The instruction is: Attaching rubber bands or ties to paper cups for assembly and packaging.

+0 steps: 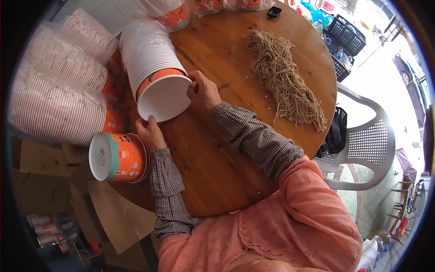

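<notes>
A long nested stack of paper buckets (149,52) lies on its side in a clear plastic sleeve. At its near end an orange paper bucket (165,97) with a white inside faces me, its mouth toward me and part of its wall drawn out of the stack. My left hand (151,133) pinches the near rim of this bucket. On its right side my right hand (205,93) grips the rim, fingers bent round the edge. Left of my left forearm, a few orange and teal buckets (131,158) lie nested, the white base of one turned leftward.
A bundle of beige strings (285,77) lies at the right of the round wooden table (217,167). Wrapped bucket stacks (54,99) fill the left side, above cardboard boxes (113,213). A grey plastic chair (369,136) and black crates (346,36) stand beyond the table's right edge.
</notes>
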`<action>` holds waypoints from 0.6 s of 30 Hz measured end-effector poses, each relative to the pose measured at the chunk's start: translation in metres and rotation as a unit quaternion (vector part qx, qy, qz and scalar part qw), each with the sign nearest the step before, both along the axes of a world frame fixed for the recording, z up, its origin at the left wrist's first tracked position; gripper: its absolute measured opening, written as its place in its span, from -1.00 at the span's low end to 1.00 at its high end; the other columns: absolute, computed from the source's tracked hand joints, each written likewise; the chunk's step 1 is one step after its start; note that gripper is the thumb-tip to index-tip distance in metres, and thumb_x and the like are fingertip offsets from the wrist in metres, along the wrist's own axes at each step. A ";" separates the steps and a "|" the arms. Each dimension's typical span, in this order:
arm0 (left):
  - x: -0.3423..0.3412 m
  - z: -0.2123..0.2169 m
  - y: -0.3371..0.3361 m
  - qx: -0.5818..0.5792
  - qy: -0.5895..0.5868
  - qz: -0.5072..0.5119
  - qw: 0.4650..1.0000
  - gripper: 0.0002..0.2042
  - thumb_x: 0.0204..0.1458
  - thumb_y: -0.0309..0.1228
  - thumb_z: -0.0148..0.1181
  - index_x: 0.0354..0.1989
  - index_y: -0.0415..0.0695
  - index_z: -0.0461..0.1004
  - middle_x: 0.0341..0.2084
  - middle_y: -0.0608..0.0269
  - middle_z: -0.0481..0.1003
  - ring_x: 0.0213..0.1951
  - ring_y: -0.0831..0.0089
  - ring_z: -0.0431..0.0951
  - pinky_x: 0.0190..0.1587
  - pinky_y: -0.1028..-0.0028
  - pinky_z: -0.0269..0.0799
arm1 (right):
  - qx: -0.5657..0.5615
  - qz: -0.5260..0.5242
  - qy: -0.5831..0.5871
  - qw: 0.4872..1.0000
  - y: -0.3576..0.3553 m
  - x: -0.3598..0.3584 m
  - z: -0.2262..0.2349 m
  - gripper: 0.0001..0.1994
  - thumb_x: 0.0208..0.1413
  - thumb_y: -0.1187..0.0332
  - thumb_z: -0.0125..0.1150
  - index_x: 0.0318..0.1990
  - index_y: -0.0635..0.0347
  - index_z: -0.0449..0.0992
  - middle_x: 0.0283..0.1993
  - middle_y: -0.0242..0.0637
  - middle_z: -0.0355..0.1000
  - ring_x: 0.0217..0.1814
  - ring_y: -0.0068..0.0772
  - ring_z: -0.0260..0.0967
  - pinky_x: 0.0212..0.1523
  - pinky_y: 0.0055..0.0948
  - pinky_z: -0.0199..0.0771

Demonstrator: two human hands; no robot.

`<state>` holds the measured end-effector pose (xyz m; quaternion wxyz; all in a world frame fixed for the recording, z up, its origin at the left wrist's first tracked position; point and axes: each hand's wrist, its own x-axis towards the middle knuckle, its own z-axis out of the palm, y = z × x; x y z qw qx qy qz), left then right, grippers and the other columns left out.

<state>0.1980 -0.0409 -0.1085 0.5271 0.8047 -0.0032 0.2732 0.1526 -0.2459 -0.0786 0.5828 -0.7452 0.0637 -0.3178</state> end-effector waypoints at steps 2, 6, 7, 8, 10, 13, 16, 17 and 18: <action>-0.014 0.004 -0.002 -0.113 0.002 -0.032 0.993 -0.75 -0.02 -0.43 0.16 -0.24 -0.37 0.38 -0.38 0.14 0.48 -0.33 0.40 0.45 -0.20 0.40 0.38 | -0.002 0.059 0.030 0.998 -0.002 -0.018 0.008 -0.76 -0.02 0.31 0.24 -0.23 0.24 0.43 -0.36 -0.07 0.46 -0.42 -0.15 0.45 -0.33 -0.27 0.45; -0.046 0.014 0.003 -0.136 -0.021 -0.079 0.987 -0.74 0.01 -0.50 0.08 -0.14 -0.37 0.32 -0.30 0.13 0.44 -0.28 0.36 0.43 -0.16 0.38 0.38 | -0.044 0.063 -0.021 0.997 -0.044 -0.061 0.002 -0.86 0.15 0.38 0.15 -0.31 0.27 0.52 -0.40 -0.17 0.47 -0.39 -0.38 0.44 -0.30 -0.42 0.45; -0.051 0.011 0.011 -0.095 -0.047 -0.104 0.989 -0.74 0.02 -0.52 0.08 -0.13 -0.33 0.30 -0.24 0.15 0.39 -0.23 0.38 0.40 -0.16 0.42 0.37 | -0.059 0.009 -0.049 0.997 -0.055 -0.069 0.009 -0.87 0.18 0.42 0.12 -0.31 0.31 0.52 -0.39 -0.21 0.48 -0.34 -0.46 0.46 -0.26 -0.45 0.46; -0.055 0.010 0.006 -0.083 -0.068 -0.129 0.986 -0.74 0.01 -0.52 0.10 -0.13 -0.31 0.29 -0.21 0.15 0.36 -0.23 0.41 0.39 -0.17 0.45 0.37 | -0.094 -0.070 -0.047 0.992 -0.079 -0.072 0.007 -0.88 0.17 0.43 0.12 -0.30 0.29 0.53 -0.34 -0.19 0.50 -0.33 -0.42 0.48 -0.25 -0.45 0.46; -0.071 0.018 -0.010 -0.058 -0.065 -0.158 0.984 -0.73 -0.01 -0.54 0.14 -0.14 -0.26 0.27 -0.17 0.18 0.30 -0.27 0.48 0.37 -0.22 0.51 0.36 | -0.165 -0.186 -0.030 0.968 -0.132 -0.069 0.004 -0.88 0.15 0.42 0.14 -0.26 0.26 0.56 -0.27 -0.16 0.52 -0.28 -0.31 0.51 -0.21 -0.42 0.48; -0.076 0.018 -0.020 -0.046 -0.081 -0.166 0.982 -0.73 -0.01 -0.53 0.16 -0.14 -0.25 0.28 -0.20 0.19 0.31 -0.32 0.47 0.39 -0.29 0.49 0.39 | -0.285 -0.239 0.030 0.928 -0.177 -0.067 -0.013 -0.80 0.17 0.30 0.11 -0.20 0.21 0.55 -0.16 -0.13 0.51 -0.17 -0.09 0.49 -0.15 -0.25 0.48; -0.079 0.018 -0.021 0.018 -0.117 -0.155 0.981 -0.73 -0.02 -0.55 0.14 -0.14 -0.25 0.29 -0.20 0.16 0.32 -0.34 0.44 0.40 -0.31 0.48 0.39 | -0.303 -0.272 0.145 0.902 -0.176 -0.061 -0.015 -0.79 0.20 0.26 0.03 -0.19 0.15 0.54 -0.12 -0.12 0.45 -0.16 -0.01 0.46 -0.12 -0.15 0.45; -0.080 0.019 -0.020 0.018 -0.118 -0.154 0.981 -0.73 -0.02 -0.55 0.14 -0.14 -0.25 0.29 -0.20 0.16 0.32 -0.34 0.44 0.40 -0.31 0.48 0.39 | -0.315 -0.291 0.218 0.877 -0.176 -0.060 -0.014 -0.80 0.20 0.27 0.02 -0.19 0.13 0.53 -0.13 -0.13 0.44 -0.18 0.01 0.46 -0.14 -0.14 0.45; -0.080 0.019 -0.018 0.026 -0.112 -0.140 0.983 -0.74 -0.03 -0.55 0.13 -0.15 -0.25 0.29 -0.20 0.15 0.33 -0.33 0.42 0.40 -0.32 0.48 0.39 | -0.315 -0.291 0.217 0.877 -0.175 -0.058 -0.014 -0.80 0.20 0.27 0.02 -0.19 0.13 0.53 -0.13 -0.13 0.44 -0.18 0.01 0.46 -0.14 -0.14 0.45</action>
